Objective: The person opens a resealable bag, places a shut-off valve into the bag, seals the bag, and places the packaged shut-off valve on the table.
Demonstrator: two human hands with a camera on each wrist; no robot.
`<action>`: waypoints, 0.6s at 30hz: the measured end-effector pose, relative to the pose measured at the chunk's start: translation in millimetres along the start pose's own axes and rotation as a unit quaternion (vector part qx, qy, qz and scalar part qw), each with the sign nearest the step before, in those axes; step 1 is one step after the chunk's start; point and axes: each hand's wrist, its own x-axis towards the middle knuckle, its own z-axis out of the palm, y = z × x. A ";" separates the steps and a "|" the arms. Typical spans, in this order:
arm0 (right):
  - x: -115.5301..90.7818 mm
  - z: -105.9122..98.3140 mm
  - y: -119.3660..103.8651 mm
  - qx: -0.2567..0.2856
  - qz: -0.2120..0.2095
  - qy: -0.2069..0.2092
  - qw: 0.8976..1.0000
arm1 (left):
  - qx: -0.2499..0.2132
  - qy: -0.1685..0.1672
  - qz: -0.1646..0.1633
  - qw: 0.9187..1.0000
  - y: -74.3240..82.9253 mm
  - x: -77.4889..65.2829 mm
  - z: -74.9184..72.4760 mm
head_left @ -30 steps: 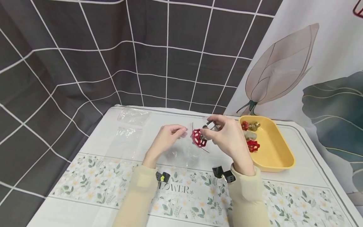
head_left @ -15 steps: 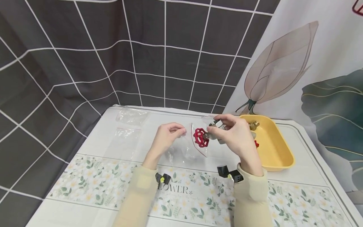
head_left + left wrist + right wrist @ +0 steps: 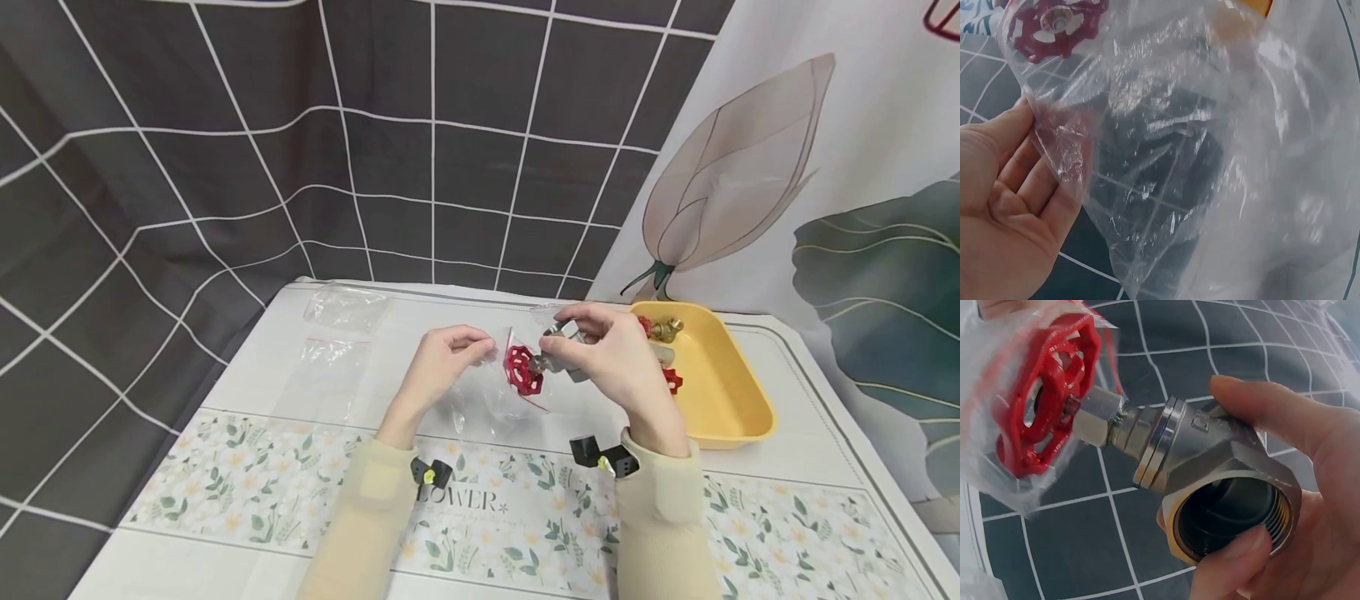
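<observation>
My right hand [image 3: 622, 362] grips the metal body of a gate valve [image 3: 1210, 447], its thumb over the rim of the threaded opening. The valve's red handwheel [image 3: 523, 370] points left and sits inside the mouth of a clear zip bag [image 3: 1147, 144]; the metal body is outside. With thumb and fingers, my left hand [image 3: 442, 371] pinches the bag's edge, just left of the handwheel. In the left wrist view the handwheel shows through the plastic, and the bag hangs loose and crinkled. The bag's red zip line [image 3: 1110, 353] runs beside the wheel.
A yellow tray [image 3: 738, 400] to the right holds several valves, some with red handwheels [image 3: 672, 381]. Two flat clear bags [image 3: 348, 307] lie at the table's back left. A grid-patterned curtain [image 3: 375, 150] hangs behind the table.
My right hand moved right with the valve, drawing the handwheel toward the bag's mouth, then came slightly back left, the wheel going further in. My left hand keeps its pinch on the bag.
</observation>
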 end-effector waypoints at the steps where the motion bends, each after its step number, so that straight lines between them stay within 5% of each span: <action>1: 0.1 1.4 -0.3 -0.001 0.000 0.003 1.000 | 0.000 -0.006 0.001 1.000 4.6 -1.4 0.2; 3: 0.3 4.8 -1.6 -0.009 0.000 0.006 1.000 | 0.001 -0.015 0.004 1.000 9.4 -3.3 0.7; 9: 2.4 14.7 -2.0 -0.036 0.004 0.002 0.999 | -0.005 -0.029 0.013 0.999 -18.6 5.9 3.6; 15: 10.1 21.4 8.0 0.002 -0.003 -0.027 1.000 | -0.016 -0.008 0.031 0.999 -21.7 5.4 4.5; 18: 11.0 21.9 10.0 0.006 -0.006 -0.028 1.000 | -0.018 -0.024 0.040 0.999 -21.1 5.0 3.4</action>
